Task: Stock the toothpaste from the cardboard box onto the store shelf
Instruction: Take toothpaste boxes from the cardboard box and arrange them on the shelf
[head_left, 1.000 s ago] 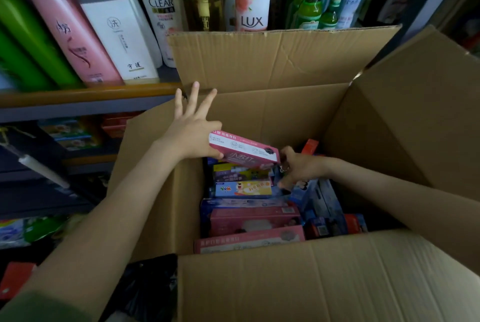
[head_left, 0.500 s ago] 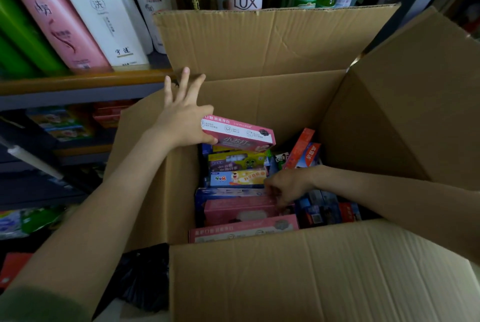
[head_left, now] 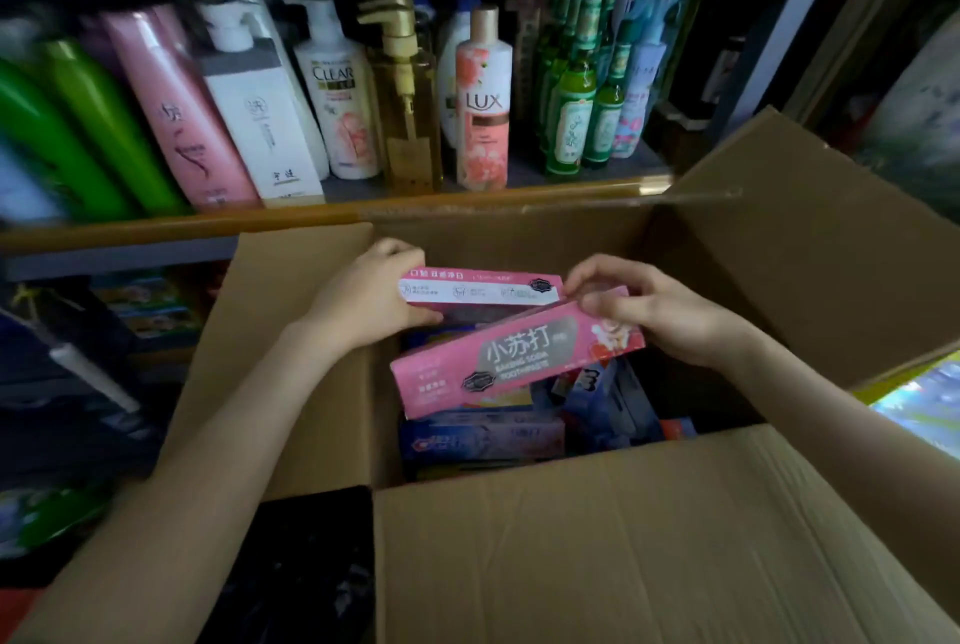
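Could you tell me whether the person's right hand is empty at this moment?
No, the right hand pinches the end of a tilted pink toothpaste box above the open cardboard box.

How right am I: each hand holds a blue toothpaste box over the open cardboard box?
Wrong colour: the head view shows both are pink. The left hand holds the upper pink toothpaste box, the right hand the lower pink toothpaste box, over the open cardboard box.
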